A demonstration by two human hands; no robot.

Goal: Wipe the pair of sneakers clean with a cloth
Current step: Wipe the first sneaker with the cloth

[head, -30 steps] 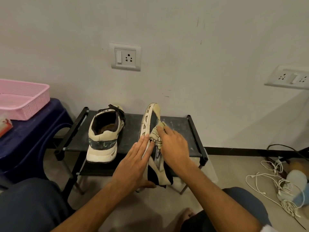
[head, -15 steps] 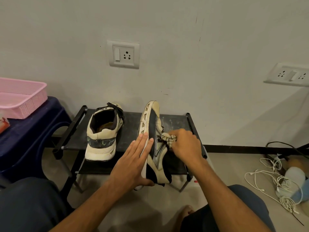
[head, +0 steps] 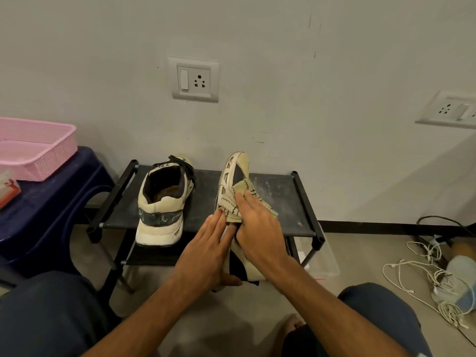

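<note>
Two cream and black sneakers are on a low black rack (head: 283,199). The left sneaker (head: 162,202) stands upright with its heel toward me. The right sneaker (head: 235,171) is tipped on its side, toe pointing to the wall. My left hand (head: 208,251) holds that tipped sneaker, fingers straight along its sole and thumb under the heel. My right hand (head: 255,228) presses a crumpled beige cloth (head: 233,202) against the sneaker's upper; the cloth bunches under my fingers. The sneaker's middle is hidden by both hands.
A pink basket (head: 38,148) sits on a dark blue stool (head: 51,202) at the left. White cables (head: 422,274) lie tangled on the floor at the right. Wall sockets (head: 194,79) are above the rack. My knees frame the bottom of the view.
My right hand with the cloth has slid from the sneaker's far right side back up and left over its upper. My left hand stays on the sole.
</note>
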